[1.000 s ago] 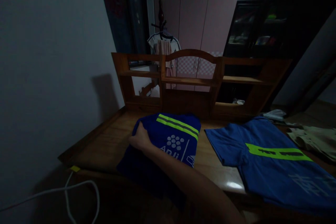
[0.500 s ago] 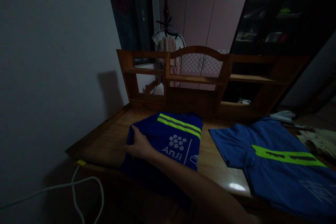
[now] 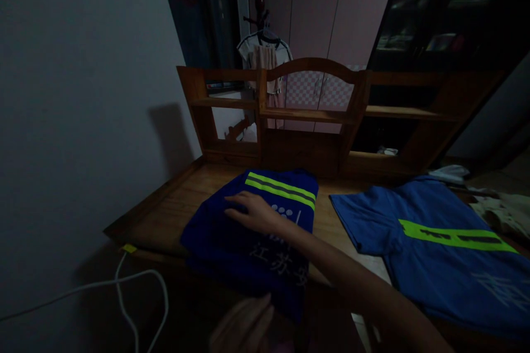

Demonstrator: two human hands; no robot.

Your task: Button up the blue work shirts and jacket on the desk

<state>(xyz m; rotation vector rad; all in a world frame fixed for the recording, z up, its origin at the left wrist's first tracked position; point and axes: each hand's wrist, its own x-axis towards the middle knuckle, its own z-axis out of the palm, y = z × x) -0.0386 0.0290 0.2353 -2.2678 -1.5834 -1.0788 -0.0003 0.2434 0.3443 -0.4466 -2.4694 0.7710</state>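
Dark blue garment (image 3: pixel 232 242): on the wooden boards (image 3: pixel 161 218), left of the lighter blue shirt (image 3: pixel 418 276), its near part hanging past the edge.
Right hand (image 3: pixel 252 212): fingers and thumb parted, over the garment's printed side; contact unclear.
Left hand (image 3: pixel 244 325): low, near the hem, blurred; grip cannot be told.

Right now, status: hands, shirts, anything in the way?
Right hand open over darker shirt. Left hand by its near edge, grip unclear. Forearm partly covers its print. Other shirt lies apart.
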